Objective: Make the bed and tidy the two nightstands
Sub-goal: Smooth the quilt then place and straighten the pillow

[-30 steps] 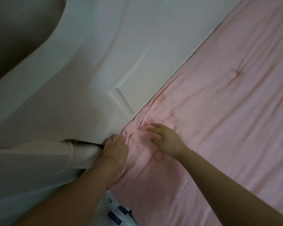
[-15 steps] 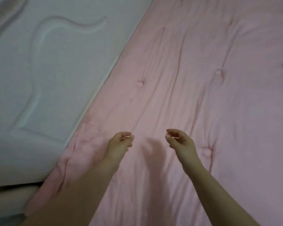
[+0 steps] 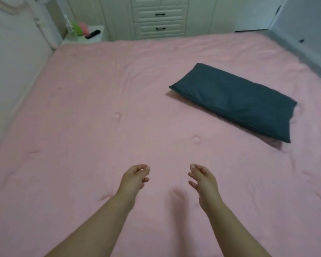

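A pink quilted sheet (image 3: 104, 93) covers the whole bed and lies mostly smooth. A dark blue-grey pillow (image 3: 235, 101) lies askew on it at the right, away from the headboard. My left hand (image 3: 134, 178) and my right hand (image 3: 202, 179) hover side by side over the near part of the sheet, fingers loosely curled, holding nothing. At the far left corner stands a white nightstand (image 3: 87, 38) with a black remote (image 3: 93, 33), a green object (image 3: 77, 27), a pink object (image 3: 84, 27) and a clear bottle (image 3: 69, 25) on it.
The white padded headboard (image 3: 11, 58) runs along the left side of the bed. A white drawer unit (image 3: 158, 17) stands behind the far edge. A grey wall (image 3: 304, 25) borders the right side.
My hands have left the sheet's corner by the headboard and lifted free. The view has swung up from that corner to the whole bed, pillow and far nightstand.
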